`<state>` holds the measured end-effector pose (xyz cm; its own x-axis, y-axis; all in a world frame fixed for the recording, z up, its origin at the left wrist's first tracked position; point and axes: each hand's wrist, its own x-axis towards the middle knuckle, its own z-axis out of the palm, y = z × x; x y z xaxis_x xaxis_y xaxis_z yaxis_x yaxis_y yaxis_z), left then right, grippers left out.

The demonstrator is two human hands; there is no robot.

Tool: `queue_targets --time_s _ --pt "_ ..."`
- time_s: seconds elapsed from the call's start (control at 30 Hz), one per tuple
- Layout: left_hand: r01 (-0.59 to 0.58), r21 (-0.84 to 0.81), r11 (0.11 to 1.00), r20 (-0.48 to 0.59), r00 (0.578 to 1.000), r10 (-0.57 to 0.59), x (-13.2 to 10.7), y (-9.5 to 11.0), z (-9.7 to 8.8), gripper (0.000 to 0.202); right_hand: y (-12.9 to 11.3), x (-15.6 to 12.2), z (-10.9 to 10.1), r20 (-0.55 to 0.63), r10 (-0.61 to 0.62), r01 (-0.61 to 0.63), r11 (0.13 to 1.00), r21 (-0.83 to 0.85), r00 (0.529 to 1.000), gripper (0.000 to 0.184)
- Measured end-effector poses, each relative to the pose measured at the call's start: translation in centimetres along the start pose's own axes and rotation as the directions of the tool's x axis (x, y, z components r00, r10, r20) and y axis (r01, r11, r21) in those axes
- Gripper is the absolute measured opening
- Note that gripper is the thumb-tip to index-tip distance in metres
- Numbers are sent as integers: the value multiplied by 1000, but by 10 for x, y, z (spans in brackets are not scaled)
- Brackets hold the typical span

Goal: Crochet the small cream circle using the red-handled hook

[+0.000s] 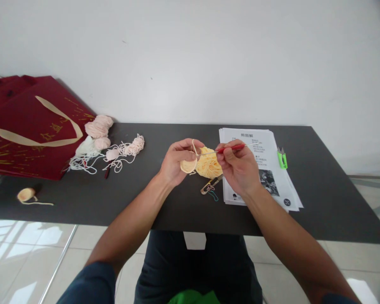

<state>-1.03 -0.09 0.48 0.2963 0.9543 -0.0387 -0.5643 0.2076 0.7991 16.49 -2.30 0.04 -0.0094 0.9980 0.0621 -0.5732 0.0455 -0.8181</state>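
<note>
My left hand (179, 162) is closed on a small round piece of pale yellow crochet work (188, 166), with a strand of yarn looped up over the fingers. A crochet hook (237, 147) with a red grip is pinched in my right hand (238, 166). Its thin metal tip points left and reaches the edge of the crochet piece; whether it passes through a stitch is too small to tell. Behind and between the hands lies a ball of yellow yarn (209, 164). Just below the ball are safety-pin-like stitch markers (209, 185), partly overlapping each other.
Printed sheets (269, 143) lie stacked under my right hand, with green thread snips (282, 158) beside them. At the left, a dark red paper bag (25, 139) leans by pink yarn (99, 126) and white yarn (87, 147). A small crocheted piece (25, 194) sits near the table's front-left edge.
</note>
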Motion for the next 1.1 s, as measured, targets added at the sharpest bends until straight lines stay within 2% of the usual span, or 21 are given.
queue_targets --time_s 0.13,0.33,0.53,0.67,0.8,0.97,1.1 --pt "-32 21 999 -11 999 32 0 -3 0 25 4 1 1 -38 90 -86 991 99 995 24" --pt "-57 122 991 -12 998 59 1 -10 -1 32 10 -1 6 -90 120 -113 990 86 989 23" --pt "-70 232 970 51 997 60 3 -14 -7 38 12 -3 8 -56 131 -131 991 -12 990 23" --pt "-78 309 948 109 993 46 7 -14 -14 27 15 -2 5 -64 165 -169 983 -75 984 26" --pt "-75 294 953 123 992 40 11 -18 -20 22 18 1 4 -90 184 -194 974 -117 979 31" --pt "-102 261 960 40 995 95 17 -22 -24 22 13 5 0 -86 216 -229 954 -196 973 38" --pt "-129 165 978 -70 987 142 21 -21 -25 25 6 3 -3 -157 161 -210 899 -383 974 36"
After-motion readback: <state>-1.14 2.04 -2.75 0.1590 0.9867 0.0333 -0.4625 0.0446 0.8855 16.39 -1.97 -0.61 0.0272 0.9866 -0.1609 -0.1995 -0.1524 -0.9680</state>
